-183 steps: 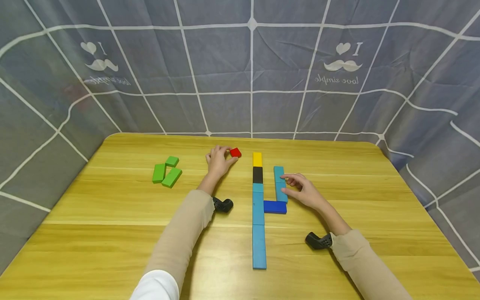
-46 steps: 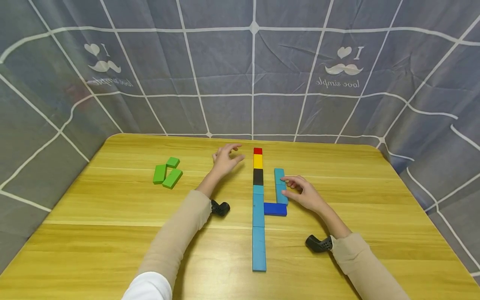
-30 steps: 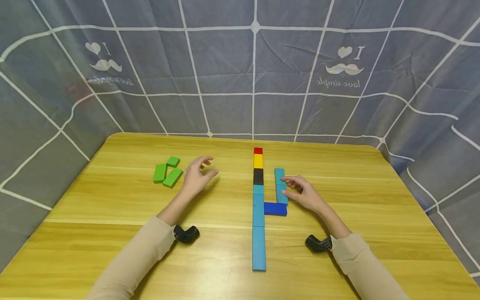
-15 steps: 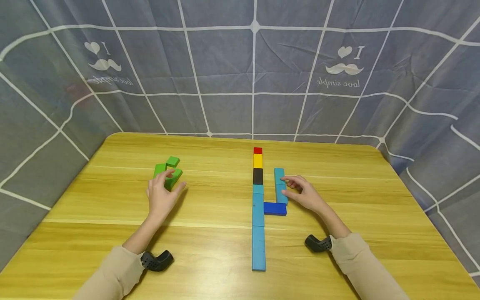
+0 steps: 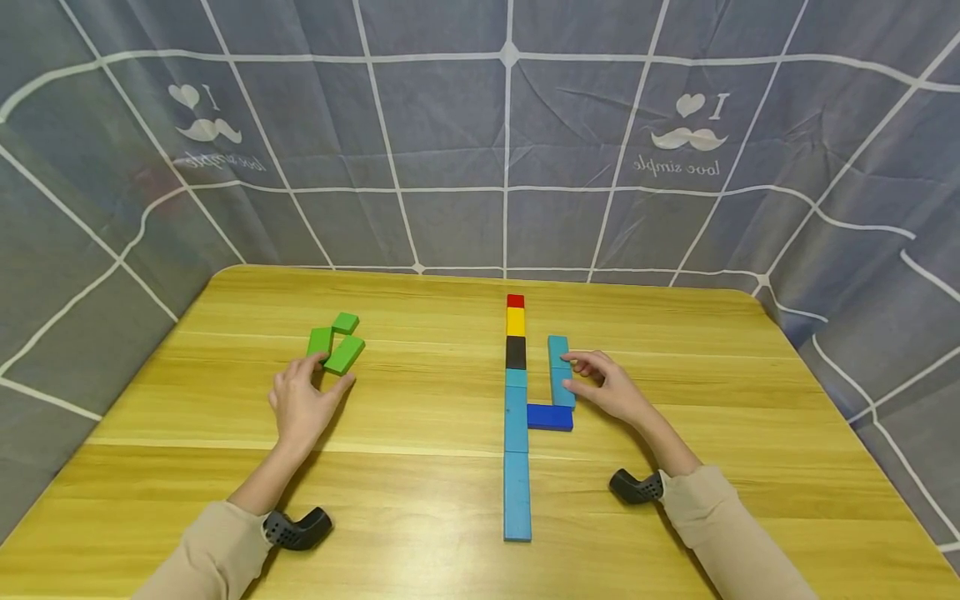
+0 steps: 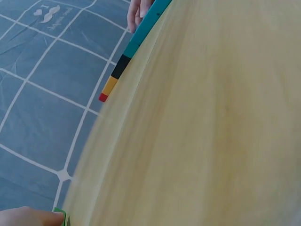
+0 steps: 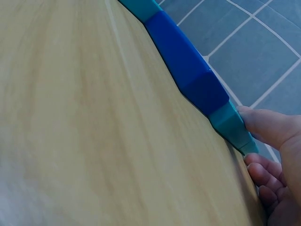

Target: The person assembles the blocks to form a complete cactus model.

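My left hand (image 5: 302,403) reaches over the table's left side, thumb and fingers spread apart. Its fingertips are right at the near ends of two green blocks (image 5: 320,340) (image 5: 345,355), and a smaller green block (image 5: 346,322) lies just beyond. In the left wrist view the thumb (image 6: 33,216) meets a green edge. My right hand (image 5: 611,387) rests beside two light blue blocks (image 5: 558,352) laid end to end, thumb and index fingertips against their right side. In the right wrist view its other fingers (image 7: 263,176) are loosely bent.
A straight row down the middle runs from a red block (image 5: 516,301) through a yellow block (image 5: 516,322) and a black block (image 5: 516,352) to several light blue blocks (image 5: 517,496). A dark blue block (image 5: 550,417) bridges to the right pair. A grey curtain (image 5: 450,225) stands behind the table.
The red block, earlier in my left hand, now tops the middle row. That hand has swung left and back to the green blocks' near ends. My right hand has stayed put.
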`<action>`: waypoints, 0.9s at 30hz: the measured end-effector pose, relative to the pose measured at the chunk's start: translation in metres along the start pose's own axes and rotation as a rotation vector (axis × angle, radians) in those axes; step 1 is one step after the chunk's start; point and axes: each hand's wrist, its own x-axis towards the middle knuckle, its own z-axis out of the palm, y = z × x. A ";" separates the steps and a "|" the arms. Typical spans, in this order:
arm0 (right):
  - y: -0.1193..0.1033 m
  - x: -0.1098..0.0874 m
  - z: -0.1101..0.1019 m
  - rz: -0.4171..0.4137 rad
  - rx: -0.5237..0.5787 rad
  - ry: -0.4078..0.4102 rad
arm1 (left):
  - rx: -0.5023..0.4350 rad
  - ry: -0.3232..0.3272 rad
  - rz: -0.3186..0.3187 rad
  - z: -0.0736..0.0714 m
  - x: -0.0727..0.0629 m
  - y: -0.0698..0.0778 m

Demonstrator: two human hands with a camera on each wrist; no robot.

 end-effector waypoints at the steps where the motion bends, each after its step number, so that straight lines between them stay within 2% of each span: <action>1: 0.000 0.000 0.000 0.000 0.000 -0.001 | 0.010 -0.006 0.001 0.000 0.000 0.000; 7: 0.001 0.000 -0.001 0.000 -0.007 -0.002 | 0.066 -0.043 0.000 0.000 0.003 0.000; 13: 0.002 0.000 -0.001 0.002 0.000 -0.005 | 0.078 -0.020 0.007 0.002 0.006 0.001; 23: 0.003 0.001 0.000 -0.006 0.000 0.006 | -0.020 -0.024 -0.051 0.004 0.008 0.002; 27: 0.005 0.001 0.001 -0.022 -0.001 0.013 | -0.075 -0.015 -0.053 0.006 0.008 0.002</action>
